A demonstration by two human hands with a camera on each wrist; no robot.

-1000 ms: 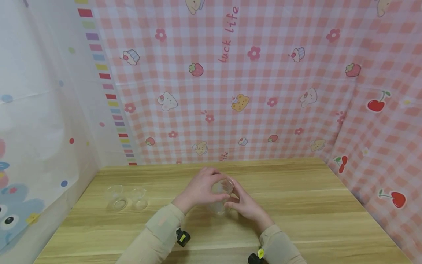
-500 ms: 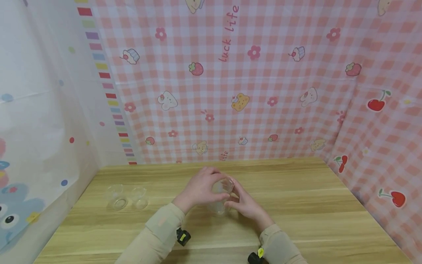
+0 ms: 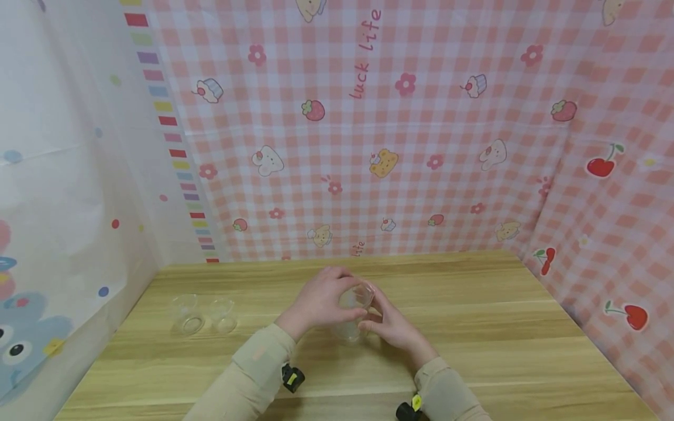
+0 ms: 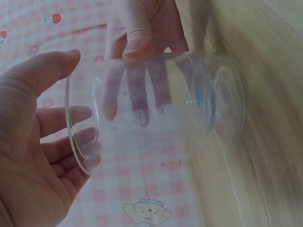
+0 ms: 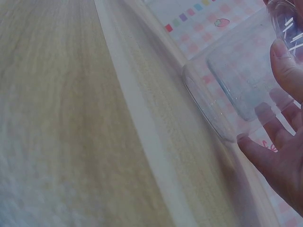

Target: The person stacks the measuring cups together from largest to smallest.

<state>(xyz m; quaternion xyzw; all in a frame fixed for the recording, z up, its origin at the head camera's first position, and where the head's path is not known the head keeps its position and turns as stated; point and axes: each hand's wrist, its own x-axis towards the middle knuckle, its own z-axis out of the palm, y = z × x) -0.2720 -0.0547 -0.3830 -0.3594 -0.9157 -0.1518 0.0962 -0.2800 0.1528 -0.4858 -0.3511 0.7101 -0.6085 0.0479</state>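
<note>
A clear see-through cup [image 3: 348,332] stands on the wooden table between my two hands. My left hand [image 3: 321,301] grips its upper end from the left, thumb on the near side. In the left wrist view, that hand [image 4: 35,137] has thumb and fingers spread around the cup's round rim. From the right, my right hand [image 3: 392,324] holds the side of the cup, its thumb toward me. The right wrist view shows these fingers [image 5: 272,125] against the clear wall, above the wider base [image 5: 208,111]. The left palm hides part of the cup in the head view.
Two more clear cups, a larger one [image 3: 191,324] and a smaller one [image 3: 225,323], stand side by side at the table's left. Pink checked cloth [image 3: 411,193] hangs behind and at the right of the wooden table [image 3: 489,327]; white cloth [image 3: 79,204] hangs at the left.
</note>
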